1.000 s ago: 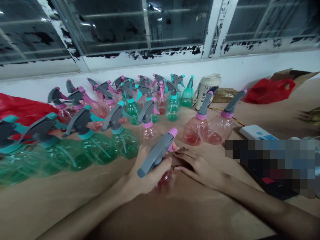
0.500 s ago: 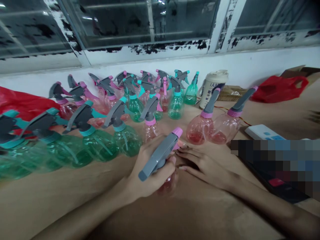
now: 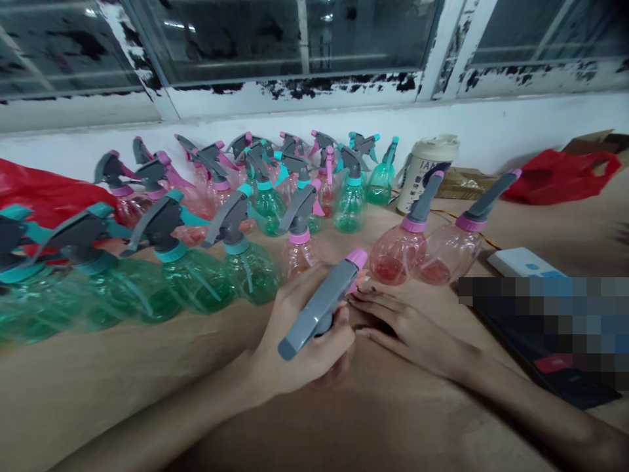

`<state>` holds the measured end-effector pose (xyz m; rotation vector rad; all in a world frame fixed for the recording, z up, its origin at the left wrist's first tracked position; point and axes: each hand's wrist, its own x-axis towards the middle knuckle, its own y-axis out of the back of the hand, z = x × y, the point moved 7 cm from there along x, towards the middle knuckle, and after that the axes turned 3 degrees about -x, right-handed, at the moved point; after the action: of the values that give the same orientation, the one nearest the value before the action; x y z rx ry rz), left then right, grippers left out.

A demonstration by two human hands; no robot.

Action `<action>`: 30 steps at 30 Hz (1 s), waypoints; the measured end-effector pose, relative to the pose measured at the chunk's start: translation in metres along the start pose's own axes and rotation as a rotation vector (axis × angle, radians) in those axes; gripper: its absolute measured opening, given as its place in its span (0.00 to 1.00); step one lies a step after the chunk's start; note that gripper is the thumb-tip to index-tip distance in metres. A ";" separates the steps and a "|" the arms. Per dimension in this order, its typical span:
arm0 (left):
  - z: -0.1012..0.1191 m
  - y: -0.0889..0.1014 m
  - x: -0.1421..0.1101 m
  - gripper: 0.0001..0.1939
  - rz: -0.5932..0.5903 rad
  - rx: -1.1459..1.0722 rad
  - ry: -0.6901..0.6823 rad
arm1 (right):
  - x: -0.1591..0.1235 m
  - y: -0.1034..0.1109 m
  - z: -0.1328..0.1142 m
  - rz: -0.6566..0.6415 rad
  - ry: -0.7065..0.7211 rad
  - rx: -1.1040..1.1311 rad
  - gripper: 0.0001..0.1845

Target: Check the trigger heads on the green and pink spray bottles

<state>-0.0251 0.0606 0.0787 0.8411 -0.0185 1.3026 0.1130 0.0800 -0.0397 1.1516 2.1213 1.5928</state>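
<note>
My left hand (image 3: 299, 334) is wrapped round the neck of a pink spray bottle (image 3: 322, 305) with a grey head and pink nozzle. Its nozzle points up and to the right, and the hand hides most of the bottle's body. Beside it, my right hand (image 3: 403, 328) rests low over the table, fingers stretched towards the bottle; whether the fingertips touch it I cannot tell. Just behind my left hand stands another pink spray bottle (image 3: 301, 252). Two more pink bottles, one of them a pink spray bottle with red liquid (image 3: 396, 259), stand beyond my right hand.
A row of green spray bottles (image 3: 196, 285) lines the left side, with more pink and green ones behind. Further right are a paper cup (image 3: 426, 174), a red plastic bag (image 3: 563, 177) and a white box-like device (image 3: 525, 262). Another red bag (image 3: 49, 193) lies at left.
The whole view has shifted slightly. My left hand keeps its hold on the spray bottle, whose body shows less below the hand now. My right hand has hardly moved.
</note>
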 end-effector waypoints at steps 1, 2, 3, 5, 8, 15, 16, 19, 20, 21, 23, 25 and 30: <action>0.000 0.000 0.000 0.06 -0.004 -0.011 -0.007 | 0.001 0.001 0.000 0.001 0.000 0.010 0.25; 0.000 0.000 0.000 0.06 -0.011 -0.019 -0.011 | 0.001 0.002 0.001 0.005 0.003 0.025 0.25; 0.000 -0.001 0.000 0.06 -0.017 -0.023 -0.017 | 0.002 0.004 0.001 0.011 0.007 0.041 0.24; -0.002 -0.001 -0.001 0.05 -0.031 -0.025 -0.011 | 0.003 0.006 0.001 0.026 0.010 0.067 0.22; -0.004 -0.002 -0.002 0.06 -0.038 -0.031 -0.001 | 0.003 0.006 0.001 0.051 -0.002 0.052 0.22; -0.001 -0.001 -0.002 0.11 -0.062 -0.107 -0.023 | -0.002 -0.001 -0.001 0.060 -0.043 -0.093 0.24; -0.001 0.000 -0.002 0.11 -0.070 -0.107 -0.024 | -0.003 -0.002 -0.001 0.054 -0.047 -0.113 0.24; 0.001 0.001 -0.001 0.10 -0.085 -0.099 -0.033 | -0.004 -0.001 -0.001 0.071 -0.053 -0.147 0.24; 0.001 0.002 -0.001 0.10 -0.091 -0.095 -0.038 | -0.004 0.000 -0.001 0.089 -0.056 -0.147 0.24; 0.002 0.002 -0.001 0.10 -0.094 -0.088 -0.040 | -0.005 0.001 -0.001 0.110 -0.063 -0.147 0.25; 0.002 0.002 -0.001 0.09 -0.096 -0.077 -0.042 | -0.006 0.003 0.000 0.136 -0.084 -0.163 0.27; 0.002 0.002 -0.001 0.08 -0.085 -0.065 -0.051 | -0.006 0.003 0.001 0.142 -0.106 -0.199 0.28; 0.001 0.003 -0.002 0.06 -0.066 -0.044 -0.068 | -0.008 0.005 0.001 0.167 -0.130 -0.233 0.29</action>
<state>-0.0273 0.0584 0.0803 0.8411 -0.0727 1.2077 0.1206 0.0755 -0.0378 1.3399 1.7451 1.7301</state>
